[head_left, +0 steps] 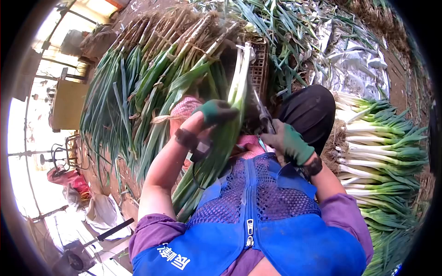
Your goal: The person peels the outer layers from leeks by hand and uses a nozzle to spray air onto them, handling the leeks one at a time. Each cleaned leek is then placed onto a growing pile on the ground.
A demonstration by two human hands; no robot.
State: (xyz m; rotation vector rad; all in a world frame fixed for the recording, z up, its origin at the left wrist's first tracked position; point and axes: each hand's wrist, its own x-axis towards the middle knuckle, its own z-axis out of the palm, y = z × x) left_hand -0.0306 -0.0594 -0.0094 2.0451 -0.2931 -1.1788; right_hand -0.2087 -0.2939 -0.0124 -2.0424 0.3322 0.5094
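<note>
My left hand (215,113), in a green and dark glove, is closed round a green onion (240,83) at the middle of the view. The onion's white stalk points up and its long green leaves hang down over my lap. In my right hand (289,143), also gloved, is a dark tool with a thin metal tip (263,110), pointing up beside the onion without visibly touching it. Just above both hands stands a brown plastic crate (258,69).
Untrimmed onions (152,78) with brown roots lie piled at the upper left. Cleaned white onions (368,156) are stacked at the right. Loose leaves (287,37) and a silvery sheet (354,69) lie at the top. A yellowish board (69,105) stands far left.
</note>
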